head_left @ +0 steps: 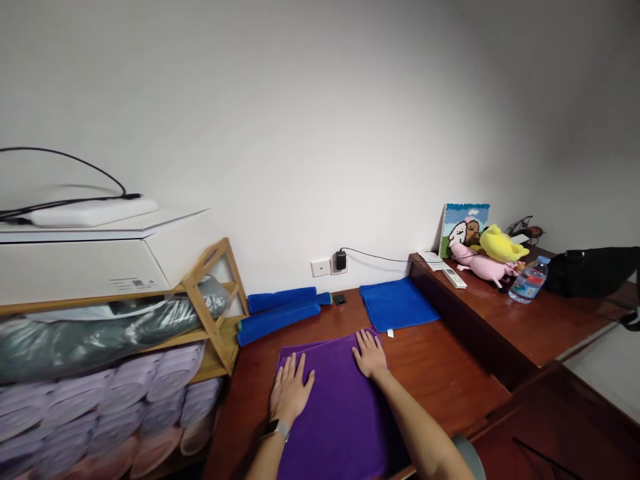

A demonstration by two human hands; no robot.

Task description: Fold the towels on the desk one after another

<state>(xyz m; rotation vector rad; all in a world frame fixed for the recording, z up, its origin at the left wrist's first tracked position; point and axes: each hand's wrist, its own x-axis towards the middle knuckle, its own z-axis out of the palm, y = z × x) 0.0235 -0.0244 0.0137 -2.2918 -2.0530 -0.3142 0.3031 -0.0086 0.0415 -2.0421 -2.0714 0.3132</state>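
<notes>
- Purple cloth [345, 413], on the wooden desktop [430, 367]; spans between the hands and towards the wearer; near edge unseen, long axis unclear.
- Left hand [291, 395]: flat, slightly spread, left margin.
- Right hand [371, 358]: flat, far right corner, nearer the flat blue cloth [399, 304].

A pink plush toy [484, 268] lay just left of a water bottle [529, 283], a white remote [455, 278] farther left and a black bag [593, 271] to its right.

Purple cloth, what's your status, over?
Left hand and right hand flat on purple cloth. Cloth spread on desk. Blue cloths beyond, none on top.
</notes>
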